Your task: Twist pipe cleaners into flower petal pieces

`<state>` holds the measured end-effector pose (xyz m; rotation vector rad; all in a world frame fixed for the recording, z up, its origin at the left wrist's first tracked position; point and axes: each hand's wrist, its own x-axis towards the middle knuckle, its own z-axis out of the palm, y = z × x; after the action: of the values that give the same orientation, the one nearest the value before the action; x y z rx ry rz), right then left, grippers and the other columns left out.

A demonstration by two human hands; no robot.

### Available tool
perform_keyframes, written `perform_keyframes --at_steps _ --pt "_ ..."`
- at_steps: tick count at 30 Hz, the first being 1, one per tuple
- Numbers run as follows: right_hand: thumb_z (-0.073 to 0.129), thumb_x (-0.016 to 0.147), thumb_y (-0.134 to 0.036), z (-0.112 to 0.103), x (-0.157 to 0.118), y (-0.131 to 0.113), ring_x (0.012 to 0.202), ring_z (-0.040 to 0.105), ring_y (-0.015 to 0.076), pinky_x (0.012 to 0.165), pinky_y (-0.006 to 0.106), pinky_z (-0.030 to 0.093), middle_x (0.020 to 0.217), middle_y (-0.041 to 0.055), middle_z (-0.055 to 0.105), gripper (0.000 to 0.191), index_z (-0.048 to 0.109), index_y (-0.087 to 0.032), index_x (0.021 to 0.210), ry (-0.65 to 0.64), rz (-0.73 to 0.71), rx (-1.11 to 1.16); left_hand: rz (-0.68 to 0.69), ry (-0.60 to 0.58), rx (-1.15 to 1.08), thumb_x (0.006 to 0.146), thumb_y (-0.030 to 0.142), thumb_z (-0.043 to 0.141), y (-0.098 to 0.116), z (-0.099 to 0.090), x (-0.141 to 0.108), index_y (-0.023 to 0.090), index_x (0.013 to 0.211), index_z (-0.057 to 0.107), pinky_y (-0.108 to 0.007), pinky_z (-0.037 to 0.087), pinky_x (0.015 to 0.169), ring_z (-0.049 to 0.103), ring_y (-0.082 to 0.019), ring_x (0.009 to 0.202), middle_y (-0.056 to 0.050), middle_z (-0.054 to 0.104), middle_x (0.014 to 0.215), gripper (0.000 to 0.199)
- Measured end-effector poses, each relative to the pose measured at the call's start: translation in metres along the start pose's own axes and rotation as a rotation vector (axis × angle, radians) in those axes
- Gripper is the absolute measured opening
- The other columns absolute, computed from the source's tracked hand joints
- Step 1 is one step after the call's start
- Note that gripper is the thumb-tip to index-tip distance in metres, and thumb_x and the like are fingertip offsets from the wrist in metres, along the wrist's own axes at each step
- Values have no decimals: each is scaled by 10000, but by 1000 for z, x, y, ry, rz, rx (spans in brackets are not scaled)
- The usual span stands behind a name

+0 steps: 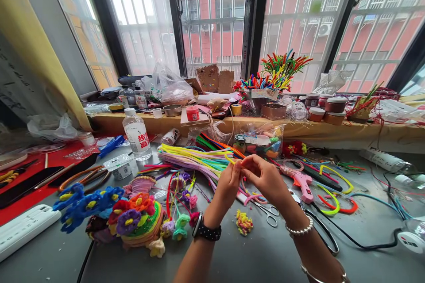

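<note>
Pinching a thin yellow fuzzy stem [229,159], the person's bare left hand [229,182] is apparently steadying it before a long multicoloured bundle of fuzzy stems [186,155], while the bare right hand [265,177] is holding narrowed fingertips alongside, their exact grip hidden.

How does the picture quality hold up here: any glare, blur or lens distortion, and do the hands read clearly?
Head view: the left window is blown out to white in places; head view: the outer window frames lean outward, as with a wide-angle lens; head view: left hand and right hand look fairly sharp, though the yellow strip at their fingertips is partly hidden.
</note>
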<state>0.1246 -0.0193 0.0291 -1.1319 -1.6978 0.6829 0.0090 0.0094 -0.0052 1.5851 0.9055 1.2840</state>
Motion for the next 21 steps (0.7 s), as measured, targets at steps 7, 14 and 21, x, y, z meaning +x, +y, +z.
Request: perform_keyframes --at_steps 7,14,21 --pt "525 726 -296 -22 -2 -4 485 517 115 476 220 399 597 1 605 136 594 -179 716 -31 40 -183 -1 153 -30 796 498 294 3 -4 1 163 722 510 -211 263 425 290 -77 415 57 316 490 405" --pt "541 722 -319 -7 -2 -6 547 549 136 504 227 414 620 16 615 155 597 -176 713 67 14 -97 -9 122 -65 764 510 361 2 1 -1 163 668 513 -212 231 406 315 -79 439 36 375 513 390" --pt "675 609 -290 -12 3 11 567 552 99 546 209 435 679 -5 631 224 593 -183 787 119 162 570 -127 92 -296 704 573 402 15 6 -2 187 543 320 -211 152 373 202 -47 374 77 263 437 427"
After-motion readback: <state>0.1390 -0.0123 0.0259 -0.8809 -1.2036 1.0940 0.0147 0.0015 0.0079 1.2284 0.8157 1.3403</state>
